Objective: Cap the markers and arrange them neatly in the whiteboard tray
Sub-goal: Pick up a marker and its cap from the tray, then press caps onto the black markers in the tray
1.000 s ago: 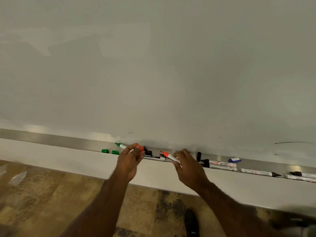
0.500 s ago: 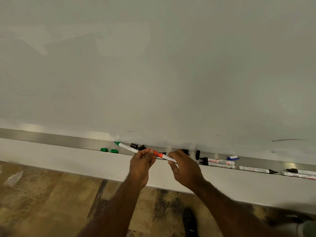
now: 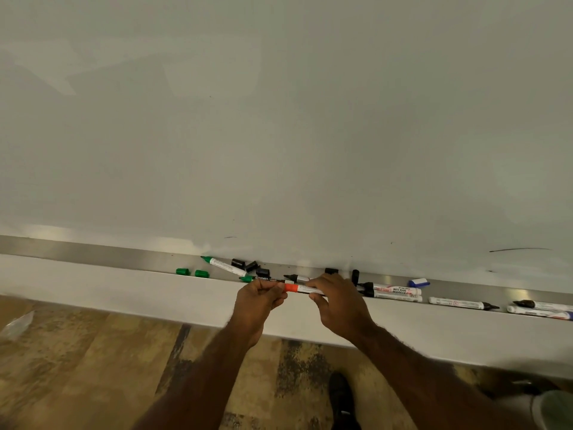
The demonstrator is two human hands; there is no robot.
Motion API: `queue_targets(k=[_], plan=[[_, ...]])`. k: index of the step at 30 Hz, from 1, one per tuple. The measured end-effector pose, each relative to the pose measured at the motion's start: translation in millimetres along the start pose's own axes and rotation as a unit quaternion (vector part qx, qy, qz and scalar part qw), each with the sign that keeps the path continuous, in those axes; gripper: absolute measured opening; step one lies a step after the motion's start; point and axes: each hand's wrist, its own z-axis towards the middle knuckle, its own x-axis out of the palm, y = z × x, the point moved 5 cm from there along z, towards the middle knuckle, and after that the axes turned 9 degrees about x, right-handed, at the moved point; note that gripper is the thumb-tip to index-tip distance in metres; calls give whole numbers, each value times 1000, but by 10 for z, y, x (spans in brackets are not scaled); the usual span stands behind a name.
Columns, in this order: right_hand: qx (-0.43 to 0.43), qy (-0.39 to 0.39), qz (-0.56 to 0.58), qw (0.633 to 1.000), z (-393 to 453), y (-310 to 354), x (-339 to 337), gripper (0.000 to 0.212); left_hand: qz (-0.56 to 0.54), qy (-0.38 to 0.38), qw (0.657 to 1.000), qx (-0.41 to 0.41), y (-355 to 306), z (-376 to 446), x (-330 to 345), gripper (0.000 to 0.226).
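I hold an orange marker (image 3: 302, 288) level just in front of the metal whiteboard tray (image 3: 93, 254). My right hand (image 3: 338, 305) grips its white barrel. My left hand (image 3: 259, 301) pinches the orange cap (image 3: 290, 287), which sits on the marker's tip. In the tray behind lie an uncapped green marker (image 3: 224, 265), two green caps (image 3: 183, 271), several loose black caps (image 3: 251, 265) and an uncapped black marker (image 3: 297, 278). More uncapped markers (image 3: 395, 291) lie to the right.
A blue cap (image 3: 418, 282) rests in the tray right of my hands. The whiteboard (image 3: 279, 119) rises above the tray. Below is a patterned floor (image 3: 93, 352), and my dark shoe (image 3: 341, 395) is near the wall.
My left hand carried the orange cap rightward from the tray to the marker tip held by my right hand. The cap now sits on the tip; both hands are closer together.
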Motion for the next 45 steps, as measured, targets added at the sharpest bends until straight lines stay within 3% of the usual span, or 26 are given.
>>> queue_targets(k=[3, 8, 13, 18, 25, 32, 37, 45], plan=[[23, -17, -44, 999, 44, -102, -27, 22, 149, -2, 988, 47, -78, 80, -2, 6], [51, -19, -111, 992, 20, -218, 49, 22, 375, -56, 913, 152, -259, 180, -15, 8], [80, -13, -148, 986, 50, -269, 56, 29, 433, -40, 874, 218, -279, 279, 33, 6], [68, -25, -200, 977, 159, -232, 38, 34, 479, -77, 840, 243, -321, 396, -146, 13], [-3, 58, -237, 970, 388, 62, 179, 31, 647, 14, 722, 246, -387, 568, -116, 25], [10, 91, -302, 949, 535, 160, 216, 25, 693, 72, 676, 240, -387, 639, -12, 31], [3, 74, -308, 948, 552, 184, 227, 24, 695, 66, 672, 246, -371, 655, -26, 27], [-15, 3, -205, 979, 471, 227, 159, 32, 604, 24, 751, 266, -366, 556, -78, 16]])
